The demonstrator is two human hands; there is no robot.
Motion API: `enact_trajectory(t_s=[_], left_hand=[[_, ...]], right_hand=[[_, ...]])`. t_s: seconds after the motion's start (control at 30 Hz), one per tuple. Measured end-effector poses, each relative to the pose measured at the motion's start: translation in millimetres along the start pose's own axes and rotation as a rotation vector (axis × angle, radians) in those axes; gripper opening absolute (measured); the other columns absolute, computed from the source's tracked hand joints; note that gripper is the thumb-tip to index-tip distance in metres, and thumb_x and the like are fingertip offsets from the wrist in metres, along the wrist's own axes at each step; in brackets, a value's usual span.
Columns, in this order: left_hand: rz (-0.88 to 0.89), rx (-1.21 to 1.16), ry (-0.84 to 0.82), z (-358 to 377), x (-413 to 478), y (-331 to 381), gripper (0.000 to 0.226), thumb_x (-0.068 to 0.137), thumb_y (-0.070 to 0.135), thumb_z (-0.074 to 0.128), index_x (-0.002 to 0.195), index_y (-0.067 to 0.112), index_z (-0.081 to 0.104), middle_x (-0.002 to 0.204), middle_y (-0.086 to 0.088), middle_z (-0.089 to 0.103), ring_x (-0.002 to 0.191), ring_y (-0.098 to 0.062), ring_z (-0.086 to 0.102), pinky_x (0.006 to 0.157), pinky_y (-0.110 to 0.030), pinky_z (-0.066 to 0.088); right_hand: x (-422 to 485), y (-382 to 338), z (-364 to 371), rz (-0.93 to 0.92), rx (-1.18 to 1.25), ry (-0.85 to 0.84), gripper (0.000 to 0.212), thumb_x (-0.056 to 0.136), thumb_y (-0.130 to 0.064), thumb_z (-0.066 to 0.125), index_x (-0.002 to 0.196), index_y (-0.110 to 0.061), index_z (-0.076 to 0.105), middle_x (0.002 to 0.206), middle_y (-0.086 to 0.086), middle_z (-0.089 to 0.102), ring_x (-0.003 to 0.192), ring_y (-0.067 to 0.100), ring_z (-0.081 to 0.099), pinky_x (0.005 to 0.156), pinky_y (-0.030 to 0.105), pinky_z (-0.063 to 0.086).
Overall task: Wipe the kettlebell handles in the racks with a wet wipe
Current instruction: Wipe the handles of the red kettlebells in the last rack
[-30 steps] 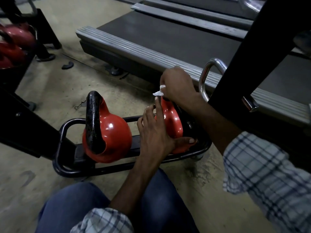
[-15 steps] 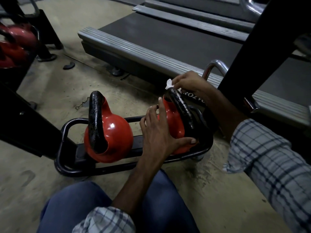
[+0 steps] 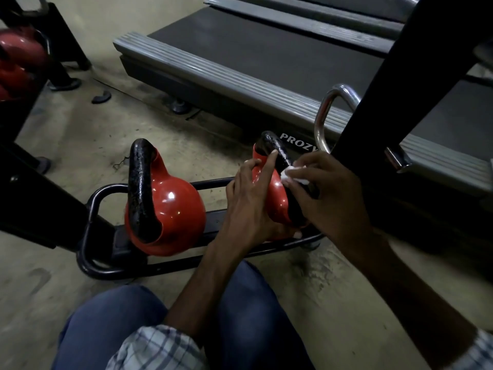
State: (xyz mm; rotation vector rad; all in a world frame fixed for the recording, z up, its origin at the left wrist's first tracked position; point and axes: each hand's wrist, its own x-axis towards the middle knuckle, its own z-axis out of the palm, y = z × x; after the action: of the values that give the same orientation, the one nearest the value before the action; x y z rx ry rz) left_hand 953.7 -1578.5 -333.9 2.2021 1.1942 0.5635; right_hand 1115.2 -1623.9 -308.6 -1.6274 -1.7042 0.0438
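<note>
Two red kettlebells sit side by side in a low black tube rack (image 3: pixel 92 209) on the floor (image 3: pixel 80 134). The left kettlebell (image 3: pixel 176 212) stands free, and its black left handle (image 3: pixel 140 182) arches up untouched. The right kettlebell (image 3: pixel 277 201) is between both hands. The left hand (image 3: pixel 248 206) lies against its red side with the fingers fairly straight and spread upward. Its index fingertip touches the right handle (image 3: pixel 276 149), and its thumb is tucked under the bell by the front rail. The right hand (image 3: pixel 333 196) reaches in from the other side and pinches a crumpled white wipe (image 3: pixel 289 174). It presses the wipe to the lower stretch of that handle, just below the left index finger. Behind the rack runs a treadmill (image 3: pixel 266 57) with a grey ribbed side rail. A chrome loop (image 3: pixel 321 116) shows beside a black post (image 3: pixel 394 84). More red bells (image 3: pixel 18 57) sit dimly at far left. Blue-jeaned knees (image 3: pixel 240 316) and a checked sleeve (image 3: pixel 160 348) fill the bottom.
</note>
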Motion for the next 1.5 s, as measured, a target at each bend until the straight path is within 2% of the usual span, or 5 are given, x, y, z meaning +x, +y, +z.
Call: enact_trajectory(t_s=[0.23, 0.63, 1.0, 1.27, 1.5], left_hand=[[0.037, 0.056, -0.014, 0, -1, -5, 0.145, 0.049, 0.049, 0.095, 0.159, 0.039, 0.0, 0.158, -0.004, 0.008, 0.145, -0.024, 0.016, 0.12, -0.05, 0.017], [0.028, 0.05, 0.009, 1, -1, -2, 0.147, 0.046, 0.055, 0.094, 0.159, 0.038, 0.002, 0.158, -0.003, 0.007, 0.146, -0.022, 0.012, 0.119, -0.045, 0.015], [0.014, 0.032, 0.032, 4, 0, 9, 0.143, 0.05, 0.065, 0.089, 0.16, 0.03, 0.004, 0.159, -0.006, 0.009, 0.149, -0.026, 0.01, 0.121, -0.048, 0.015], [0.005, 0.054, 0.013, -1, 0, 6, 0.143, 0.05, 0.053, 0.094, 0.159, 0.036, 0.003, 0.16, -0.005, 0.001, 0.148, -0.022, 0.003, 0.121, -0.052, 0.015], [0.02, 0.1, 0.001, 0, 0, 2, 0.147, 0.049, 0.049, 0.095, 0.159, 0.035, -0.001, 0.16, -0.008, 0.005, 0.151, -0.03, 0.004, 0.12, -0.056, 0.018]], right_hand=[[-61, -5, 8, -0.025, -0.125, 0.081, 0.019, 0.081, -0.008, 0.082, 0.1, -0.008, 0.078, 0.118, 0.003, 0.07, 0.109, 0.017, 0.06, 0.086, 0.02, 0.051], [-71, -1, 23, 0.677, 0.673, 0.393, 0.024, 0.09, 0.0, 0.07, 0.104, -0.019, 0.071, 0.101, -0.007, 0.076, 0.099, 0.006, 0.071, 0.081, 0.018, 0.056], [-6, 61, 20, 0.73, 0.978, -0.417, 0.025, 0.085, -0.014, 0.063, 0.107, -0.013, 0.073, 0.1, 0.011, 0.078, 0.089, 0.024, 0.075, 0.084, 0.036, 0.061], [-65, 19, 20, 0.674, 0.609, 0.247, 0.021, 0.092, -0.005, 0.069, 0.095, -0.024, 0.076, 0.093, -0.01, 0.078, 0.092, 0.005, 0.073, 0.078, 0.017, 0.055], [-91, -20, 27, 0.437, 0.406, 0.39, 0.017, 0.079, 0.002, 0.081, 0.089, -0.01, 0.074, 0.097, 0.001, 0.071, 0.088, 0.012, 0.072, 0.077, 0.023, 0.058]])
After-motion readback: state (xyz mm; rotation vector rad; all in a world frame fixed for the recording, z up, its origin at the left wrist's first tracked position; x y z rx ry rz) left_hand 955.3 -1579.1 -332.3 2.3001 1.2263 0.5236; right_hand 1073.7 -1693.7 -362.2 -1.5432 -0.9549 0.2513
